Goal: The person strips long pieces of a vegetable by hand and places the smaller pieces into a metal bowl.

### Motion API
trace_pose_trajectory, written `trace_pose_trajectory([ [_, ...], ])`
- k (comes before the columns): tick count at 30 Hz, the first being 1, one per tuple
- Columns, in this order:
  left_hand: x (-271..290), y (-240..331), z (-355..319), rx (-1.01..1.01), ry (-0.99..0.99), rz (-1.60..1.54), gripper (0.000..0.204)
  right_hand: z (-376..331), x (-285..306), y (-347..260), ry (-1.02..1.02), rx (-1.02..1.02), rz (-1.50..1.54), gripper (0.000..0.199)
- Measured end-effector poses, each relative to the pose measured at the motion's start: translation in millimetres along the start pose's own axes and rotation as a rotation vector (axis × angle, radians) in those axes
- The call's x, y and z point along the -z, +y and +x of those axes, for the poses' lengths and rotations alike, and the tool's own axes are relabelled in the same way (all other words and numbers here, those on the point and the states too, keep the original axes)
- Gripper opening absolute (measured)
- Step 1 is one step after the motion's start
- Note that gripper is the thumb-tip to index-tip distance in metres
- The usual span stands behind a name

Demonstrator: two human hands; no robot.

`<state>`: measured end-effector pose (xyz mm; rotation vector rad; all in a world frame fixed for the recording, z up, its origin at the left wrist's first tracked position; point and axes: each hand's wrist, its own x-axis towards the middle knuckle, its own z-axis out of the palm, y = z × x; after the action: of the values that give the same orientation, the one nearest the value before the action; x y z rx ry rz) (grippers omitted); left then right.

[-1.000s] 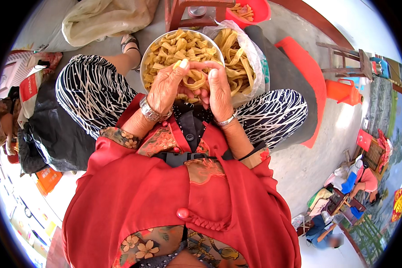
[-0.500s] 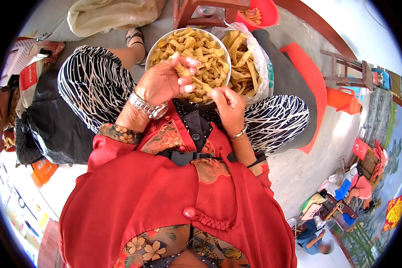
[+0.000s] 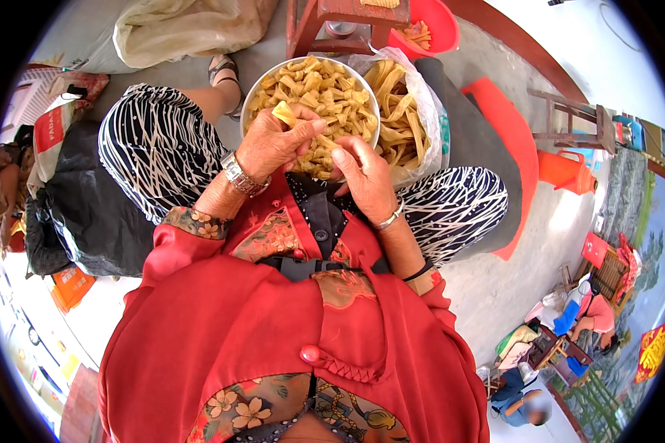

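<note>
My left hand (image 3: 273, 144) is closed over the near side of the round white basin, pinching a soft yellow strip (image 3: 284, 112) whose end pokes up past the fingers. My right hand (image 3: 368, 177) is beside it, fingers bent, thumb and fingers pinching at the strip's other part; much of that strip is hidden by the fingers. Beneath both hands the basin (image 3: 247, 101) is heaped with short, knotted yellow-brown pieces (image 3: 321, 85). Against its right side leans a clear plastic bag (image 3: 437, 125) holding long, flat strips (image 3: 397, 118) of the same colour.
A red-brown wooden stool (image 3: 347, 16) stands beyond the basin, next to a red tub (image 3: 443, 33) with some pieces in it. A pale sack (image 3: 192, 29) lies at far left, a black bag (image 3: 89, 214) at left. An orange jug (image 3: 565, 171) stands at right. Two people sit farther off at lower right.
My left hand has turned over from palm up to knuckles up, and the strip's end now sticks up from it. My right hand has shifted slightly nearer me, its fingers more curled.
</note>
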<state>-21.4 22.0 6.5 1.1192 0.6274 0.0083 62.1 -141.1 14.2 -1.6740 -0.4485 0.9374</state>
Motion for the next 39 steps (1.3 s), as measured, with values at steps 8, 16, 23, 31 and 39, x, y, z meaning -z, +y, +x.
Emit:
trace_pose_trajectory([
  [8, 7.6, 32.0, -6.7, -0.083, 0.049, -0.259, 0.006, 19.6, 5.5, -34.6, -0.148, 0.337, -0.222, 0.031],
  [16, -13.1, 127.1, 72.3, -0.492, 0.056, 0.002, 0.016, 108.2, 45.1, -108.9, 0.128, 0.656, -0.443, 0.031],
  [23, -30.1, 151.3, 142.0, -0.779, 0.275, 0.264, 0.019, 176.3, 63.2, -119.7, 0.395, 0.7, -0.446, 0.025],
  [31, -21.4, 149.7, 180.1, -0.845, 0.2, 0.087, 0.002, 214.0, 65.2, -112.0, 0.454, 0.688, -0.577, 0.022],
  [39, 1.4, 148.5, 194.6, -0.812, 0.546, 0.425, 0.013, 223.1, 72.4, -108.0, 0.495, 0.708, -0.81, 0.021],
])
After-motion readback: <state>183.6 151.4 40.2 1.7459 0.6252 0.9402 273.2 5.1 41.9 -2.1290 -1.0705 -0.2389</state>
